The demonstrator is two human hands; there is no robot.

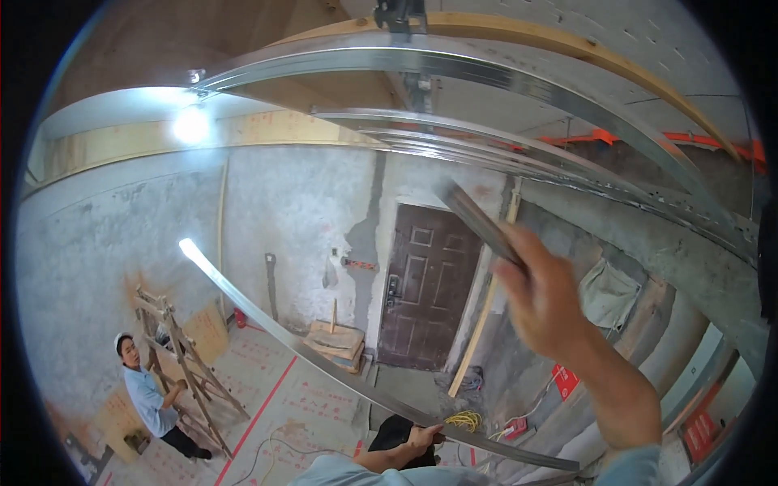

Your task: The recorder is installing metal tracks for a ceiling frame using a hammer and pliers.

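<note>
My left hand (423, 438) is low in the view, its fingers closed around a long silvery metal channel (279, 334). The channel slants from the upper left down to the lower right, past my hand. Raised at the right of centre, my right hand (539, 296) is wrapped round a short, dark, bar-like tool (472, 212). Motion blurs the tool's far end, so its exact kind cannot be made out. Above both hands, a wide metal ceiling channel (454, 63) and several thinner metal channels (486, 139) run across the ceiling.
At the lower left, a person (151, 397) in a pale blue shirt holds a wooden stepladder (188, 368). A brown door (429, 287) stands in the far wall. Boards (334, 344), a yellow cable coil (464, 420) and a red box (514, 428) lie on the floor. A bulb (192, 125) glows overhead.
</note>
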